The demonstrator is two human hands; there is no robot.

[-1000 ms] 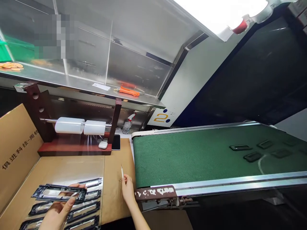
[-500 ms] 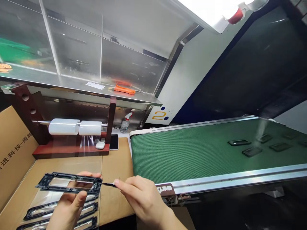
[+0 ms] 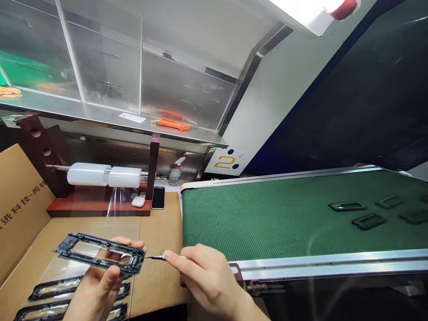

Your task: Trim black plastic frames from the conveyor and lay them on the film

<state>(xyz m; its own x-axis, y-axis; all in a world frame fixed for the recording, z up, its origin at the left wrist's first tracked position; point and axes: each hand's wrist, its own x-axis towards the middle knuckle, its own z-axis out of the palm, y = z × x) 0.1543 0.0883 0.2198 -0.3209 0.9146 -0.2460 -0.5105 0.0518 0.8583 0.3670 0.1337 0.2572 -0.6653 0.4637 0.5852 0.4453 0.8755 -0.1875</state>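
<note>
My left hand (image 3: 100, 281) grips a black rectangular plastic frame (image 3: 72, 254) with a long window opening, thumb on the near edge and fingers behind. The frame is held tilted above the cardboard surface. Between the closed fingertips of my right hand (image 3: 207, 278) is a thin pointed tool (image 3: 157, 257). Its dark tip is at the frame's right end; whether it touches cannot be told. Below and partly behind my left hand, similar black frames (image 3: 50, 289) lie in a row on clear film over the cardboard (image 3: 160, 272).
A red-brown stand (image 3: 100, 208) holds two rolls of clear film (image 3: 88, 174). Behind are a phone (image 3: 158, 197), a white case (image 3: 138, 202) and a spray bottle (image 3: 174, 173). An orange electric screwdriver (image 3: 174, 123) lies on the shelf. Right, a green conveyor (image 3: 254, 218) carries several black parts (image 3: 368, 221).
The held frame now slopes down more to the right. The tool's tip has shifted slightly right, toward the frame's outer edge. The view has turned a little.
</note>
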